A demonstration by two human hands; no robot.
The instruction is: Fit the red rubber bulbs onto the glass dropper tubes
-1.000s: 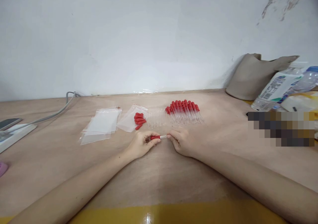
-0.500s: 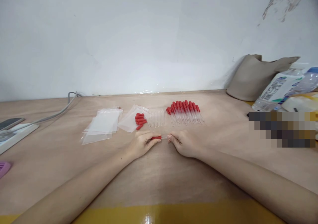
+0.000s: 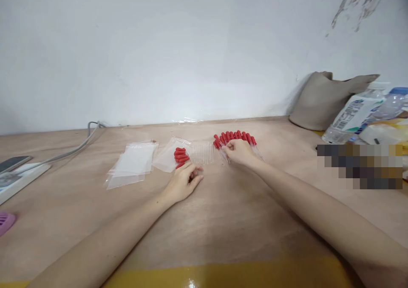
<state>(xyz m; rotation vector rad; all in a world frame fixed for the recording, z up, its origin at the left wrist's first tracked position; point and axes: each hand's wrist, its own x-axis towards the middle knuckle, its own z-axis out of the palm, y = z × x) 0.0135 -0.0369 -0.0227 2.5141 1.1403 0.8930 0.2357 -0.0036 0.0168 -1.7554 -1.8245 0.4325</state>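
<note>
My right hand (image 3: pixel 238 151) is over the row of glass droppers with red rubber bulbs (image 3: pixel 244 135), at its left end. Its fingers are pinched on the glass stem of a dropper (image 3: pixel 217 138), whose red bulb lies at the row's left edge. My left hand (image 3: pixel 185 181) rests on the table, fingers curved and thumb apart, with nothing in it. Just beyond the left hand lies a small pile of loose red rubber bulbs (image 3: pixel 180 155). Between the bulbs and the droppers, bare glass tubes (image 3: pixel 203 153) lie side by side.
Clear zip bags (image 3: pixel 134 160) are stacked at left, and another bag (image 3: pixel 166 156) lies under the bulbs. Further left are a power strip (image 3: pixel 28 177), its cable and a phone (image 3: pixel 14 163). A beige container (image 3: pixel 314 105) and plastic bottles (image 3: pixel 353 113) stand at right.
My right hand has moved up and right to the dropper row, bringing the dropper there. My left hand has let go of the red bulb and its fingers have parted.
</note>
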